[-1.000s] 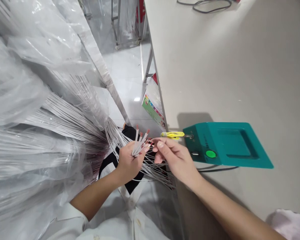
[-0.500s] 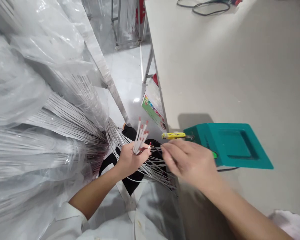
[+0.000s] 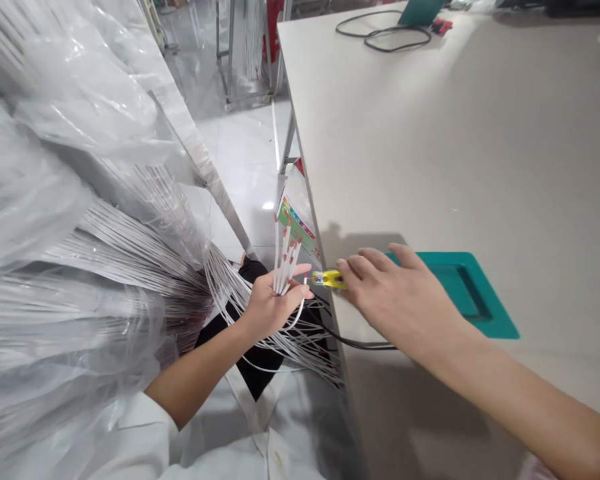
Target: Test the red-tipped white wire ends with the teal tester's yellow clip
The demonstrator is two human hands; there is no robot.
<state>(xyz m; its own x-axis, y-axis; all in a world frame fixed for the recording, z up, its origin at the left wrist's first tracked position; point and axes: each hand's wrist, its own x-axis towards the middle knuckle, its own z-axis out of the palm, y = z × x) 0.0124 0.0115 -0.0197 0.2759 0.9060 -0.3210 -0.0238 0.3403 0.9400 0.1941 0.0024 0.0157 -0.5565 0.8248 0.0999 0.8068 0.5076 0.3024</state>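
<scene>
Head view: the left hand (image 3: 267,307) grasps a bundle of white cables (image 3: 284,270), near upright, red ends uppermost. The yellow clip (image 3: 330,279) lies to its right, long axis crossing the left edge of the desk (image 3: 430,147), left tip just beside one cable end (image 3: 305,281). The right hand (image 3: 400,293) is nearer, at the clip's right end; whether it grips firmly cannot be told.

Bright, diffuse lighting; slight softness overall.
Glare noted on plastic sheeting (image 3: 100,87) and tiled floor (image 3: 230,143); soft shadows across the tabletop (image 3: 455,147).
</scene>
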